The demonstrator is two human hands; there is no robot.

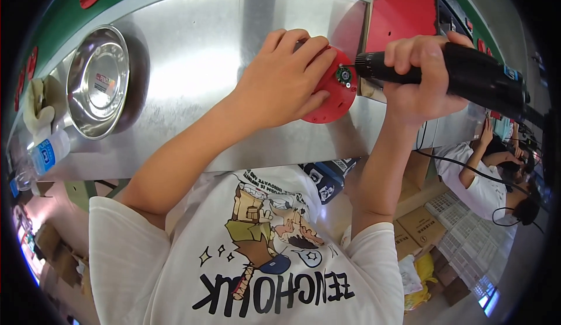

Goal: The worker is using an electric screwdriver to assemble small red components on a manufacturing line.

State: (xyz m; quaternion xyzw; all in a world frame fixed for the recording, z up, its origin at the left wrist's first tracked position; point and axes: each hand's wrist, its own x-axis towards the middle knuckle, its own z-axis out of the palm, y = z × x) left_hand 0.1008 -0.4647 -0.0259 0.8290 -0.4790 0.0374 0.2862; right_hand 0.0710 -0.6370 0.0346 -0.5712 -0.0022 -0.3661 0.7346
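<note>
Bare sheet metal covers the bench (193, 56), which fills the upper half of the head view and bends with the lens, its near edge running from lower left across the middle of the frame. Left of centre, the metal between the steel bowl (98, 79) and the hands lies open, offering the widest room. At upper centre the left hand (280, 82) lies flat over a red disc (330, 94), fingers (304, 47) spread and pressing down on it rather than wrapped around it. That disc sits just inside the bench's near edge, with a small green part (343, 76) on its right rim. Coming in from the right, the right hand (418, 76) has its fingers clenched around a black power screwdriver (467, 73), whose tip meets the green part. A red panel (406, 12) stands close behind the tool, hemming the upper right. At far left, a plastic bottle (44, 156) and a pale glove (36, 106) crowd the bench's end. Another person (485, 179) works at lower right, beside cardboard boxes (422, 227).
</note>
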